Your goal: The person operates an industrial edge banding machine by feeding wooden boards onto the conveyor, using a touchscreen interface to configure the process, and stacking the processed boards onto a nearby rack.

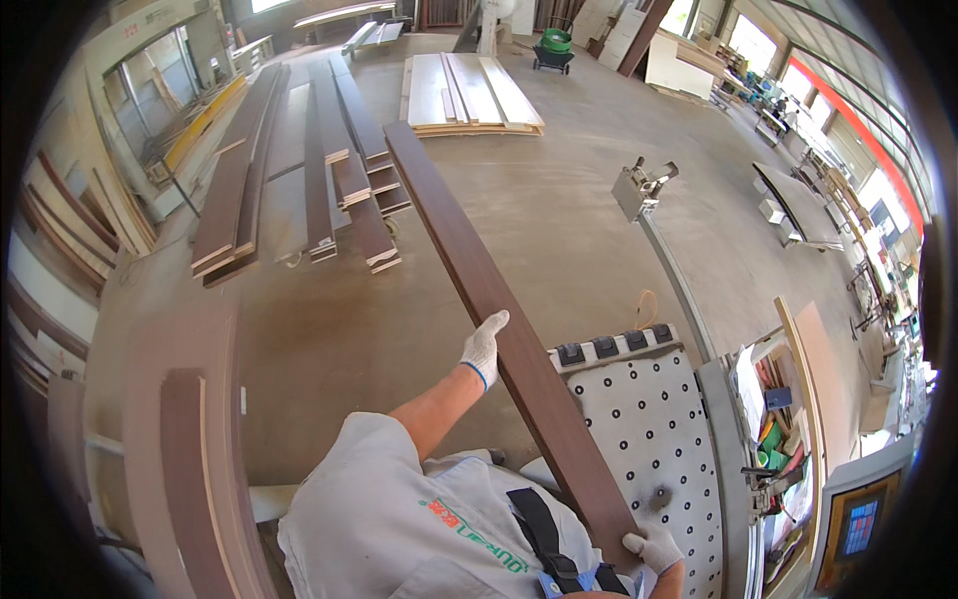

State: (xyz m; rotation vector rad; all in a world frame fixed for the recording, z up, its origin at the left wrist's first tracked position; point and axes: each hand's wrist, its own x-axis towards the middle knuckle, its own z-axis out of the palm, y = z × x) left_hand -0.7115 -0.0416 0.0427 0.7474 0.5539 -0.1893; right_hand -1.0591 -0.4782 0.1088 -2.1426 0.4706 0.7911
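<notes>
A long dark brown board [521, 349] slants across the view, from close by my body up toward the far left. My left hand [483, 351], in a white glove, is closed on the board's left edge near its middle, thumb over the top face. At the near end my right hand [654, 547], also gloved, grips the board with its thumb on top; its other fingers are mostly hidden. To the right of the board lies a grey machine table [639, 404] dotted with black studs, and the board's near part passes over or beside its left edge.
Stacks of dark boards [232, 195] lie at the far left, beside pale panels [479, 90]. A metal rail [674, 275] extends from the table. At the right are a cluttered tray [778, 429] and a screen [860, 524]. More brown panels [185, 479] stand at the near left.
</notes>
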